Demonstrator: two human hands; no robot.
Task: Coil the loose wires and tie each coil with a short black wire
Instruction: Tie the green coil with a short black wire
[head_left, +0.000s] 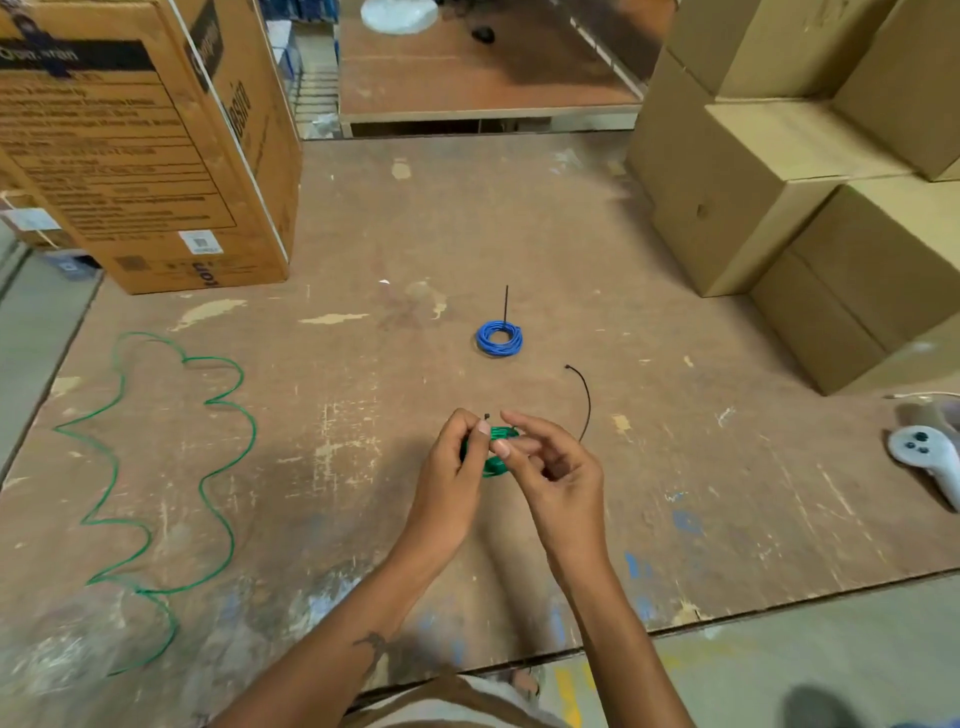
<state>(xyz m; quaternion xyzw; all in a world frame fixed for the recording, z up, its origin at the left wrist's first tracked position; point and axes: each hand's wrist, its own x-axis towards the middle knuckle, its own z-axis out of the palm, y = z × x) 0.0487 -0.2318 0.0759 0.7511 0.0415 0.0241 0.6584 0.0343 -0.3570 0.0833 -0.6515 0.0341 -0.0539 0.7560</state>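
Observation:
My left hand (454, 457) grips a small green wire coil (497, 447) held above the board. A short black wire (584, 402) runs through the coil; one tip pokes up by my left thumb, and its long end arcs up to the right. My right hand (550, 467) pinches the black wire at the coil. A blue coil (498, 338) lies on the board further away, tied, with a black wire end (506, 304) sticking out from it. A long loose green wire (166, 467) snakes over the left side of the board.
The worn brown board (363, 364) lies on a grey floor. A large printed cardboard box (140, 145) stands at the back left, and stacked plain boxes (800, 197) at the right. A white game controller (930, 457) lies at the right edge.

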